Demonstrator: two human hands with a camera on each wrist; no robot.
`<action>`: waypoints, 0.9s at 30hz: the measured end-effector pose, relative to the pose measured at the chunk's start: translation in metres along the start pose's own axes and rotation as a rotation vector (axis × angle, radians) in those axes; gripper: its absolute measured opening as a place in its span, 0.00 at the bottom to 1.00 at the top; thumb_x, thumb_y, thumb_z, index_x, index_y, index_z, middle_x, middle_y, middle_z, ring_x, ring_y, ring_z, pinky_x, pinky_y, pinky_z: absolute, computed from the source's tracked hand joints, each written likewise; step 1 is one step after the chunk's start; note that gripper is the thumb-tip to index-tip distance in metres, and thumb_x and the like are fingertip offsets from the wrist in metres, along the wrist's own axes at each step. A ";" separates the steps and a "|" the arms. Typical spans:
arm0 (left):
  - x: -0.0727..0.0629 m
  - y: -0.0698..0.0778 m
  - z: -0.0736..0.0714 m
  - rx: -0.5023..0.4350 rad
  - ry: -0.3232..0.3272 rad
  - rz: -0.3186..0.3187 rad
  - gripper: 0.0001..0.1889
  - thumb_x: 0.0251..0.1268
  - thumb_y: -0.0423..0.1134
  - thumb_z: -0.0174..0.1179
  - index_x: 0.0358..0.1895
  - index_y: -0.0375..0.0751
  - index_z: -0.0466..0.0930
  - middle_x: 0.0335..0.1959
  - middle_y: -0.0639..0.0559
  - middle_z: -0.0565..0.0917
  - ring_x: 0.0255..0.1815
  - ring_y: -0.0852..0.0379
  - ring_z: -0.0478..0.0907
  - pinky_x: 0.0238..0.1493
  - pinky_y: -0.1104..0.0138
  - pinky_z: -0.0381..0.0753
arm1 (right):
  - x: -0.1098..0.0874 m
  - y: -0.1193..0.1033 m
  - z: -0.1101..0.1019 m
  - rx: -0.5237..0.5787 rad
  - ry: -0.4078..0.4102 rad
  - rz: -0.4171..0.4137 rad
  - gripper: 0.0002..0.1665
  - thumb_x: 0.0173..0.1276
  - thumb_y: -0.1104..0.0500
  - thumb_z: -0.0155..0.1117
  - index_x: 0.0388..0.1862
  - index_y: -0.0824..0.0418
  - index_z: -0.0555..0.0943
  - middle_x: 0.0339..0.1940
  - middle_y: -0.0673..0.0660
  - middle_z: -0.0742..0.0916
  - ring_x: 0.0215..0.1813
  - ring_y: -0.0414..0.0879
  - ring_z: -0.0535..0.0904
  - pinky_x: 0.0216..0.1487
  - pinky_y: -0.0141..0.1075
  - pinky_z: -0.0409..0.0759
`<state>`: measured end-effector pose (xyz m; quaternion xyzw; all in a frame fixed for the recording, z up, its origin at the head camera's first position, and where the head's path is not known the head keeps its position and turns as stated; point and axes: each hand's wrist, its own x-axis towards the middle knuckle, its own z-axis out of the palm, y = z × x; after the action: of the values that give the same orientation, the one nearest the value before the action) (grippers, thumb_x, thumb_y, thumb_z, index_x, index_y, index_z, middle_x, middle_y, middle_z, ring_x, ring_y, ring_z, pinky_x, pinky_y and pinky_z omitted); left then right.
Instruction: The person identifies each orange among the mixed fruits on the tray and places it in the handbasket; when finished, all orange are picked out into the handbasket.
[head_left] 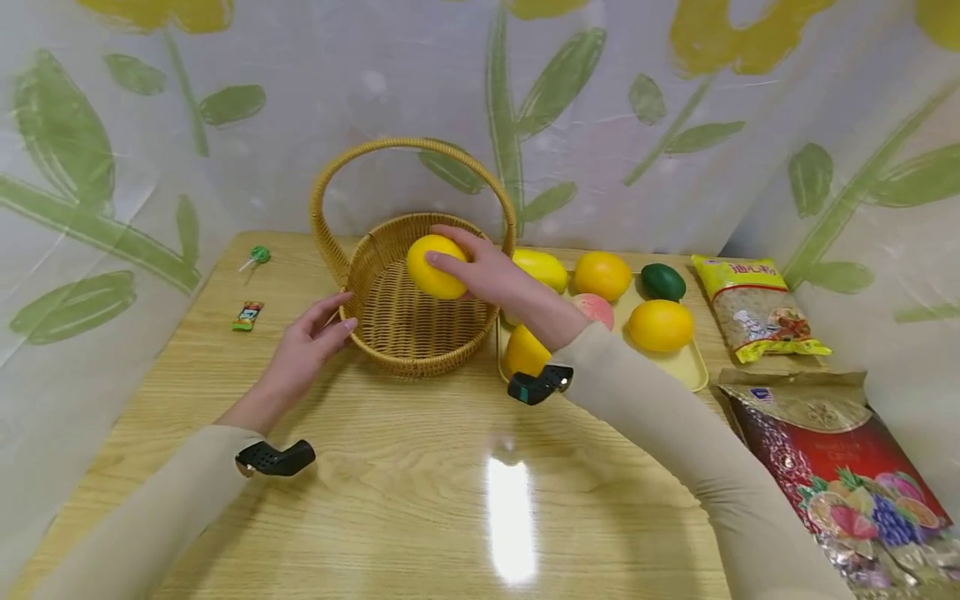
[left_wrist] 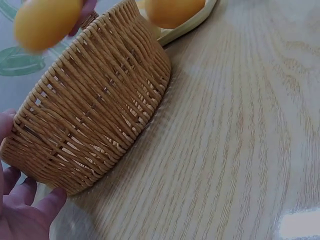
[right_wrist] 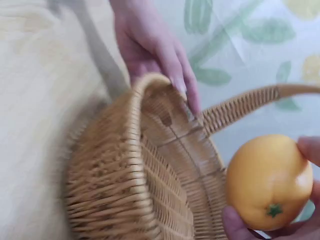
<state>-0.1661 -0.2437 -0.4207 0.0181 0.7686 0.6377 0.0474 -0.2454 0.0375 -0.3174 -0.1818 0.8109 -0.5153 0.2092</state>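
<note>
An orange [head_left: 435, 268] with a small green star-shaped stem mark is held in my right hand [head_left: 483, 271], thumb on one side and fingers on the other. It is over the opening of a round wicker basket [head_left: 420, 365] with a tall arched handle. At the basket's left rim, near the foot of the handle, my left hand [head_left: 307, 342] holds the edge. In the left wrist view, fingers [left_wrist: 50, 202] touch the outer wall of the weave. The right wrist view shows the orange [right_wrist: 267, 182] beside the basket rim [right_wrist: 136, 150], gripped by fingertips.
Right of the basket, a yellow tray [head_left: 699, 367] bears several fruits, including a peach [head_left: 592, 308] and a dark green fruit [head_left: 663, 282]. Further right lie a yellow food packet [head_left: 757, 308] and a red bag [head_left: 840, 467]. A green lollipop [head_left: 259, 254] and a small packet [head_left: 247, 316] lie left.
</note>
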 end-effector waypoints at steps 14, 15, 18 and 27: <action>0.004 -0.001 0.008 -0.066 -0.020 0.018 0.33 0.73 0.46 0.57 0.74 0.37 0.58 0.78 0.44 0.53 0.76 0.46 0.53 0.60 0.75 0.73 | 0.085 0.018 0.032 -0.092 0.186 0.137 0.37 0.74 0.47 0.58 0.77 0.50 0.60 0.74 0.56 0.67 0.65 0.53 0.68 0.60 0.42 0.74; 0.004 -0.001 0.007 -0.067 -0.020 0.017 0.33 0.73 0.46 0.57 0.74 0.38 0.58 0.78 0.44 0.52 0.76 0.46 0.53 0.60 0.75 0.73 | 0.088 0.019 0.034 -0.100 0.206 0.139 0.37 0.73 0.47 0.59 0.77 0.50 0.61 0.73 0.56 0.68 0.66 0.53 0.67 0.60 0.42 0.74; 0.003 -0.001 0.006 -0.065 -0.015 0.014 0.32 0.73 0.46 0.56 0.74 0.39 0.58 0.78 0.44 0.52 0.76 0.46 0.53 0.60 0.75 0.73 | 0.094 0.020 0.039 -0.100 0.226 0.169 0.36 0.73 0.47 0.59 0.77 0.50 0.62 0.73 0.55 0.69 0.69 0.52 0.65 0.64 0.41 0.71; -0.002 0.001 -0.001 -0.053 0.000 0.000 0.33 0.73 0.47 0.56 0.75 0.39 0.58 0.79 0.46 0.51 0.77 0.46 0.52 0.61 0.75 0.72 | 0.099 0.014 0.052 -0.165 0.135 0.177 0.35 0.75 0.51 0.58 0.77 0.52 0.60 0.75 0.54 0.67 0.71 0.50 0.64 0.66 0.39 0.70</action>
<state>-0.1644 -0.2444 -0.4197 0.0169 0.7514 0.6580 0.0477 -0.3031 -0.0467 -0.3652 -0.0912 0.8756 -0.4375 0.1832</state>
